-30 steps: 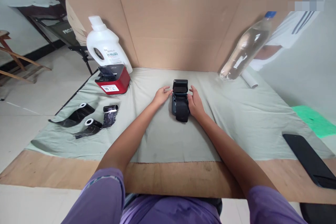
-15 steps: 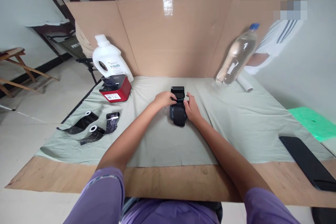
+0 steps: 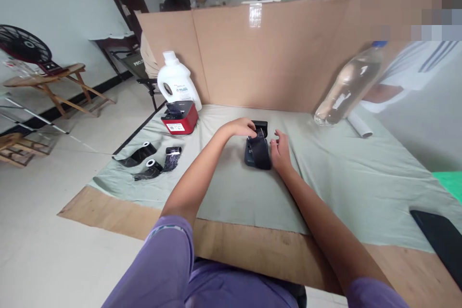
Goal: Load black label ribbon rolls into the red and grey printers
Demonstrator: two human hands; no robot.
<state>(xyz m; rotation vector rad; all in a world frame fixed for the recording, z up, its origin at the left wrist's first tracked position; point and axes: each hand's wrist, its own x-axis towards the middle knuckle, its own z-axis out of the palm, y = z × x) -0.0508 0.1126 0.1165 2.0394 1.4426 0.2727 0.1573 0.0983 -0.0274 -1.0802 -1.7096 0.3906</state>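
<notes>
A small dark device [image 3: 249,155] with a raised lid [image 3: 262,127] stands mid-table; it looks like a portable printer. A wide black strip [image 3: 260,153] runs over its front and droops. My left hand [image 3: 242,127] reaches in from the left, its fingers closed on the upper end of the black strip beside the lid. Just right of the device is my right hand [image 3: 281,151], fingers apart and holding nothing. What lies inside the device is hidden by the strip and my left fingers.
To the left lie several black rolls [image 3: 153,167] with loose ends. Behind them stand a red-and-black box-shaped device [image 3: 184,122] and a white jug [image 3: 176,79]. A cardboard screen [image 3: 260,62] closes the back. A clear bottle [image 3: 352,86], white tube [image 3: 360,126] and phone [image 3: 438,238] are rightward.
My left hand has shifted to the strip's upper end, which now lies across the device's middle. My right hand has come off the device's side. The camera view has turned left.
</notes>
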